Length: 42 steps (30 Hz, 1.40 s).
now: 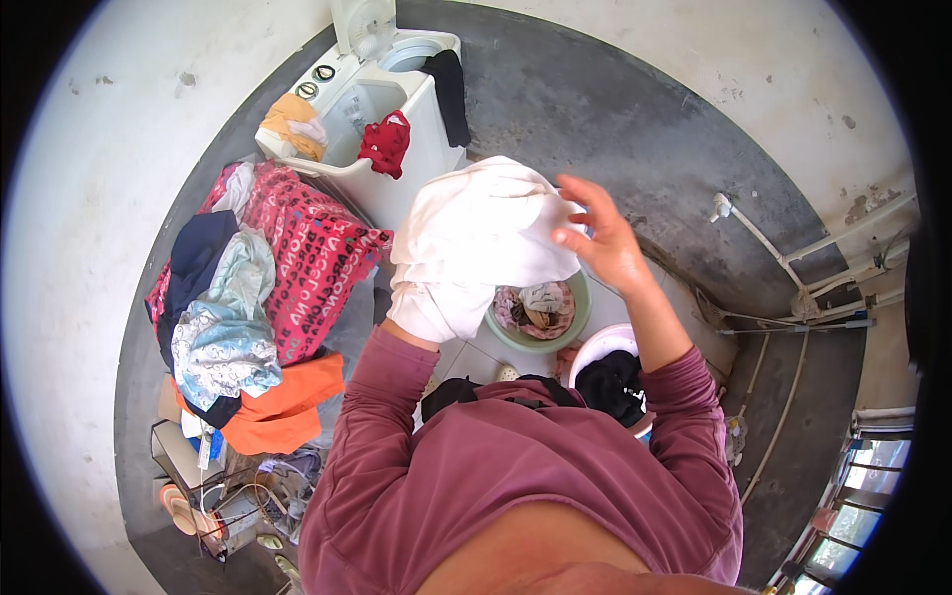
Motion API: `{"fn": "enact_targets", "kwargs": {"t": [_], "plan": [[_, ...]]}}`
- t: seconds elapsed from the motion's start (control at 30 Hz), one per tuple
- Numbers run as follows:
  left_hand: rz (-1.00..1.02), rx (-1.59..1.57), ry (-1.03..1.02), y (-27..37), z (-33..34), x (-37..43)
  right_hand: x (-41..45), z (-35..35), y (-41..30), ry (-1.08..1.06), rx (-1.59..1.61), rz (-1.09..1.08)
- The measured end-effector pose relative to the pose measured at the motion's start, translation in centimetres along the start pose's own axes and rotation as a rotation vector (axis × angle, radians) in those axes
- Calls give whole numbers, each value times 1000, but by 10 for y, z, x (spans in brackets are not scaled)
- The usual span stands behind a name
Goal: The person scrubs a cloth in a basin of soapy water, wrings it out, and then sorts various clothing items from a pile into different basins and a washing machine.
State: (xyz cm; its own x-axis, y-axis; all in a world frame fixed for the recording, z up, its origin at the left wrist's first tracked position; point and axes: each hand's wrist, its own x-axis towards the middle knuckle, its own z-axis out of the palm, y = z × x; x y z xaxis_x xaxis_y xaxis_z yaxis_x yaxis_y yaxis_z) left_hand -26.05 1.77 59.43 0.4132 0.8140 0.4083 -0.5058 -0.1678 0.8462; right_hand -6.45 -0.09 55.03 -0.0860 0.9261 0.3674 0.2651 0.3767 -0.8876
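Note:
A white garment [483,223] is raised in front of me, draped over my left hand. The cloth covers that hand down to the wrist, so its fingers are hidden. My right hand [606,238] is at the garment's right edge with thumb and fingers apart; whether the fingertips touch the fabric is not clear. Beneath the cloth, a green basin [582,309] on the floor holds pink-checked and other clothes [539,305]. Right of it stands a pale pink basket [595,346] with black clothing [611,383] inside.
A white twin-tub washing machine [372,178] stands ahead, its lid raised. Red [385,143], yellow [286,115] and black garments [448,97] hang over its rims. At left is a clothes pile on pink patterned fabric [312,260]. Pipes [758,234] run along the right wall.

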Motion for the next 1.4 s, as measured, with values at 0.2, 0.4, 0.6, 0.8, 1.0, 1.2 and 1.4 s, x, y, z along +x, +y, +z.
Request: {"fn": "enact_targets", "kwargs": {"t": [0.2,0.4,0.6,0.8,1.0,1.2,1.4], "plan": [[5,-5,31,4,4,-3,15,0,16,-112,-102,-106],[0,-24,85,9,0,-12,36,-25,-2,33,189,138],[53,102,111,-9,8,-12,51,18,-30,-44,548,157],[80,275,-48,-15,22,-25,-32,122,-64,-959,49,-412],[293,467,-72,9,14,5,-4,17,-39,-76,-31,-158],[370,578,-78,7,18,5,32,-11,-2,-24,-152,28],[38,457,80,-34,-6,-47,72,-24,-5,45,552,339]]}}
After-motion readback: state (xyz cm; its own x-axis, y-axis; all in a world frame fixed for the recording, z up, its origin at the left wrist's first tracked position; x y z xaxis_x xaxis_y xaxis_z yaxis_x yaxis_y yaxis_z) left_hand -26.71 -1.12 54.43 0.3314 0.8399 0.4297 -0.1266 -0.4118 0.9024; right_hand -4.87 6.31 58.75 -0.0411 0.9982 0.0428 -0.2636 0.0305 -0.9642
